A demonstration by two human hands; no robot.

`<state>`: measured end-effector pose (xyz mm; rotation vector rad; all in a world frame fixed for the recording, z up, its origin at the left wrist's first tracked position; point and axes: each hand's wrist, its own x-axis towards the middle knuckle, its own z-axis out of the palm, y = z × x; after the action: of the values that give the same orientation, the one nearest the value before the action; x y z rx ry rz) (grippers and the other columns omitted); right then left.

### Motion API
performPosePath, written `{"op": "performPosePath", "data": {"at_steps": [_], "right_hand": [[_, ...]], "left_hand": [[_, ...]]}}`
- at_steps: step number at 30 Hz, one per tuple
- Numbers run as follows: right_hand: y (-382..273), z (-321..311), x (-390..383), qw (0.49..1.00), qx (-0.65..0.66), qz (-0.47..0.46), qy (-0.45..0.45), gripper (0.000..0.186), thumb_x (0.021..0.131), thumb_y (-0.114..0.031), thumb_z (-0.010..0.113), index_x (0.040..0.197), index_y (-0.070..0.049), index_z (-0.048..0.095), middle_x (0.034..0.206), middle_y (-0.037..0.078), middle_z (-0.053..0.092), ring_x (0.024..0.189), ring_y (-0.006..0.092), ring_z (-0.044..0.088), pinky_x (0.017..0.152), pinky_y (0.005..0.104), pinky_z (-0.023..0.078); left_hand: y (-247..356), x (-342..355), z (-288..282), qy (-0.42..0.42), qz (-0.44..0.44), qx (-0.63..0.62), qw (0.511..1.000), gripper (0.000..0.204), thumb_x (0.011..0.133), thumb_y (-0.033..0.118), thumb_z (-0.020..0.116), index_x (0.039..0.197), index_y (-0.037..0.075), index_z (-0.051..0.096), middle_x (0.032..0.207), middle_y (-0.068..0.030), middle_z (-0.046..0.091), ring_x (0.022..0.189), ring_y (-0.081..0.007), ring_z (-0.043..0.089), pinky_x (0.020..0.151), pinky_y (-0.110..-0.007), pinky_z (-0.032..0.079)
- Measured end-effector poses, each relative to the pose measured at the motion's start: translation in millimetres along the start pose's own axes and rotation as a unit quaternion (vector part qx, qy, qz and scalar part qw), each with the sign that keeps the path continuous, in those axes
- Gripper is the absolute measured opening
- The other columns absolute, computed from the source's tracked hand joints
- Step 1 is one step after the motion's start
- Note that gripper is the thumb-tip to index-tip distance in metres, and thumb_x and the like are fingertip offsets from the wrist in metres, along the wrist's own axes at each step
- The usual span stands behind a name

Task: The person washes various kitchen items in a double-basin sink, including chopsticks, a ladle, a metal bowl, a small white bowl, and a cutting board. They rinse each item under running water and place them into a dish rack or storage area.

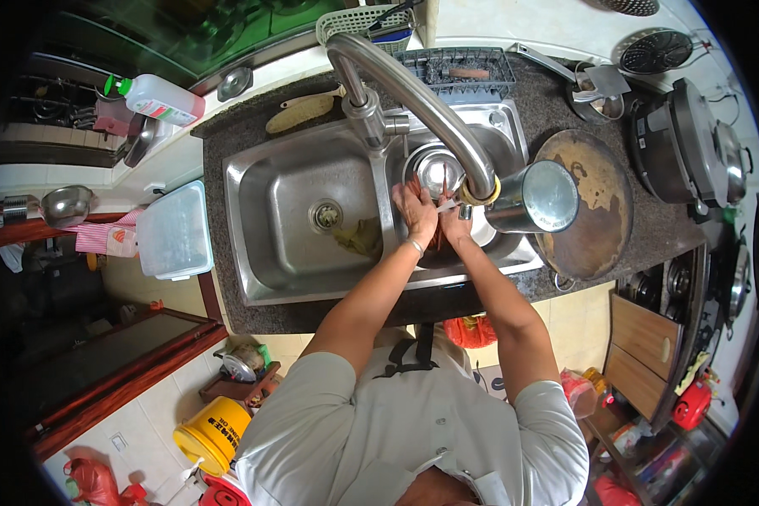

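Observation:
Both my hands are together in the right basin of a steel double sink, below the curved faucet. Thin reddish-brown sticks, which look like chopsticks, run between my palms, with one end pointing away from me. My left hand presses on them from the left, a bracelet at its wrist. My right hand closes on them from the right; the faucet's outlet partly hides its fingers. Just beyond my fingers, shiny metal bowls sit in the basin.
The left basin holds a yellowish-green cloth near its drain. A metal cylinder stands beside the faucet's outlet. On the right counter are a large worn brown pan and a dark cooker. A dark rack stands behind.

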<state>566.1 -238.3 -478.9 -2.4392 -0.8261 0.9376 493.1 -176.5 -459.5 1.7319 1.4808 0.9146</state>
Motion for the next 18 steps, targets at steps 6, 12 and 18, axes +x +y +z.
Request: {"op": "performPosePath", "data": {"at_steps": [6,12,18], "right_hand": [[-26,-49,-71,0.977,0.078,-0.146,0.137,0.028,0.091,-0.031,0.047,0.107,-0.012,0.058,0.084,0.019,0.065,0.081,0.0402,0.061,0.072,0.0449,0.047],[-10,-40,-77,0.965,0.198,-0.15,0.084,0.022,0.087,-0.014,0.055,0.105,-0.002,0.06,0.098,0.02,0.063,0.089,0.0368,0.061,0.075,0.0416,0.047],[-26,-32,-82,0.96,0.182,-0.168,0.131,0.026,0.085,-0.013,0.054,0.108,0.0,0.056,0.095,0.025,0.062,0.091,0.0404,0.06,0.077,0.0444,0.048]], "left_hand": [[26,-15,-48,-0.169,-0.051,-0.19,0.966,0.024,0.088,0.019,0.059,0.102,0.0,0.057,0.09,-0.0116,0.064,0.08,-0.0233,0.061,0.076,-0.034,0.047],[32,-5,-57,-0.41,-0.106,-0.395,0.815,0.021,0.084,0.01,0.057,0.103,0.003,0.055,0.096,0.0002,0.056,0.09,-0.0086,0.051,0.082,-0.023,0.042],[28,-18,-44,-0.35,-0.101,-0.369,0.855,0.032,0.08,0.011,0.069,0.105,0.003,0.05,0.098,-0.0007,0.053,0.089,-0.0076,0.05,0.078,-0.024,0.043]]}}
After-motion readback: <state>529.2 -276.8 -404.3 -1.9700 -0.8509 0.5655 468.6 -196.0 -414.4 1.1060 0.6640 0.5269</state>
